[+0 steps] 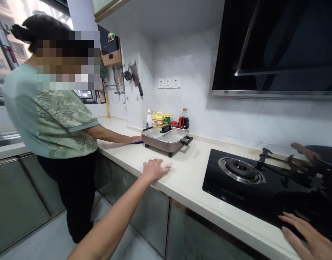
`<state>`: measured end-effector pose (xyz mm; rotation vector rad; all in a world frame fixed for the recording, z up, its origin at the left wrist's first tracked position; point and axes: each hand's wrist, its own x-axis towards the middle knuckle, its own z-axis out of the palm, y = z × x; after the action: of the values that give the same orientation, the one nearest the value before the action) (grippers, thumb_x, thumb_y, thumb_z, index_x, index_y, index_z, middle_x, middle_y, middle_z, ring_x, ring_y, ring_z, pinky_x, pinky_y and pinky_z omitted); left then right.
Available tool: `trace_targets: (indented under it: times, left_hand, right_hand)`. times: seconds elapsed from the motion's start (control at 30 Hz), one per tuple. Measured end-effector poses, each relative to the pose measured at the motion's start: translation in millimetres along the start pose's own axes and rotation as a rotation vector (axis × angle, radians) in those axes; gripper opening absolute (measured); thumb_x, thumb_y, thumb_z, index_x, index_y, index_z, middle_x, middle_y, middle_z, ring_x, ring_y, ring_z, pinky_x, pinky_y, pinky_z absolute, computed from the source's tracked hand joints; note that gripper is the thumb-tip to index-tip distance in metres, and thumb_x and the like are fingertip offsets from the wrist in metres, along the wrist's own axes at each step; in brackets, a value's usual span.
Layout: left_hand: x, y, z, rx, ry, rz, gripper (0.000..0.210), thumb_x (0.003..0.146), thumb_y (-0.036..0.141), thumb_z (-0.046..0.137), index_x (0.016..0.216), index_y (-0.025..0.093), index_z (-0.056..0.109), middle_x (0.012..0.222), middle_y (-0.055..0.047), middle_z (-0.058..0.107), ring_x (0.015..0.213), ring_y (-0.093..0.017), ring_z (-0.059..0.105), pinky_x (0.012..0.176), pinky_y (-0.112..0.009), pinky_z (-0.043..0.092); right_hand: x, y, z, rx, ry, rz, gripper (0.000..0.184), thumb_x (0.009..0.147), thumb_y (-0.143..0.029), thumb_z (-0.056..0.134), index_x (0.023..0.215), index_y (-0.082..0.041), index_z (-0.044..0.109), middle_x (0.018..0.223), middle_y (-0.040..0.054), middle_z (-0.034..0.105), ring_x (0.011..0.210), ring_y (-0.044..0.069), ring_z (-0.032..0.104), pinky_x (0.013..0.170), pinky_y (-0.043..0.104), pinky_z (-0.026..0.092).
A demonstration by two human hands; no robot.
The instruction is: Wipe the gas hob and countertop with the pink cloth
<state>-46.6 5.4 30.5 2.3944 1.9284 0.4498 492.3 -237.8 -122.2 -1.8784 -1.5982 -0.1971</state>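
Note:
My left hand point(154, 169) presses a crumpled whitish cloth point(166, 164) onto the white countertop point(191, 173), close to the front edge. Its fingers are curled over the cloth, which they partly hide. Just behind them stands a brown electric pan point(162, 143) with a glass lid and black handles. At the lower right, my right hand point(309, 234) is spread over the front edge of the black gas stove point(228, 200), holding nothing. Whether it touches the glass cannot be made out.
A person point(65, 126) stands at the left, one hand on the counter by the pan with something blue under it. Several bottles point(157, 119) line the wall. A cleaver point(136, 77) hangs above. A range hood point(276, 54) overhangs the stove; a dark wok point(325, 155) sits right.

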Motion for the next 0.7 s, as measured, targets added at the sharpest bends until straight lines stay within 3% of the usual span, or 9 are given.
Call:
trace_targets:
  times: [0.13, 0.3, 0.4, 0.53, 0.63, 0.7]
  left_hand:
    - [-8.1, -25.9, -3.2, 0.045, 0.014, 0.037, 0.079, 0.081, 0.065, 0.067, 0.148, 0.025, 0.054, 0.156, -0.015, 0.054, 0.140, -0.038, 0.050, 0.113, -0.052, 0.040]
    - [-41.5, -19.7, 3.4, 0.070, 0.016, 0.115, 0.055, 0.092, 0.053, 0.063, 0.138, 0.024, 0.061, 0.138, -0.014, 0.067, 0.132, -0.035, 0.057, 0.112, -0.048, 0.040]
    - [-67.3, -14.7, 0.4, 0.033, 0.004, 0.188, 0.047, 0.089, 0.045, 0.067, 0.131, 0.024, 0.065, 0.138, -0.011, 0.068, 0.132, -0.032, 0.057, 0.113, -0.043, 0.041]
    - [-98.5, -18.0, -21.1, -0.350, -0.133, 0.270, 0.047, 0.086, 0.045, 0.066, 0.127, 0.022, 0.067, 0.130, -0.007, 0.073, 0.120, -0.028, 0.065, 0.105, -0.036, 0.049]
    - [-113.6, -23.6, -46.2, -0.657, -0.244, 0.221, 0.056, 0.087, 0.057, 0.063, 0.130, 0.020, 0.066, 0.129, -0.006, 0.074, 0.116, -0.028, 0.068, 0.101, -0.036, 0.052]
    - [-119.0, -25.5, -63.7, -0.755, -0.253, 0.202, 0.061, 0.085, 0.062, 0.065, 0.128, 0.019, 0.066, 0.130, -0.007, 0.074, 0.117, -0.029, 0.068, 0.101, -0.036, 0.052]
  right_hand:
    - [0.2, -2.7, 3.3, 0.007, 0.030, -0.011, 0.061, 0.087, -0.071, 0.053, 0.119, -0.025, 0.078, 0.136, 0.0123, 0.071, 0.125, 0.041, 0.067, 0.112, 0.064, 0.051]
    - [1.9, -6.4, 5.1, 0.014, 0.021, 0.012, 0.064, 0.087, -0.072, 0.051, 0.119, -0.024, 0.079, 0.135, 0.0130, 0.071, 0.126, 0.041, 0.066, 0.113, 0.065, 0.049]
    - [4.2, -9.7, 5.2, 0.026, 0.016, 0.011, 0.066, 0.086, -0.074, 0.050, 0.118, -0.024, 0.079, 0.134, 0.0126, 0.072, 0.125, 0.042, 0.067, 0.113, 0.066, 0.049]
    - [5.5, -13.6, 6.1, 0.024, 0.024, -0.011, 0.068, 0.085, -0.075, 0.050, 0.119, -0.024, 0.078, 0.134, 0.0122, 0.072, 0.128, 0.042, 0.065, 0.113, 0.066, 0.049]
    - [4.3, -14.6, 7.1, 0.004, 0.024, -0.027, 0.066, 0.087, -0.074, 0.050, 0.122, -0.025, 0.078, 0.136, 0.0118, 0.071, 0.130, 0.042, 0.063, 0.113, 0.066, 0.048]
    - [3.3, -15.0, 7.9, -0.004, 0.031, -0.039, 0.065, 0.089, -0.073, 0.050, 0.123, -0.025, 0.077, 0.137, 0.0114, 0.071, 0.130, 0.041, 0.063, 0.115, 0.066, 0.046]
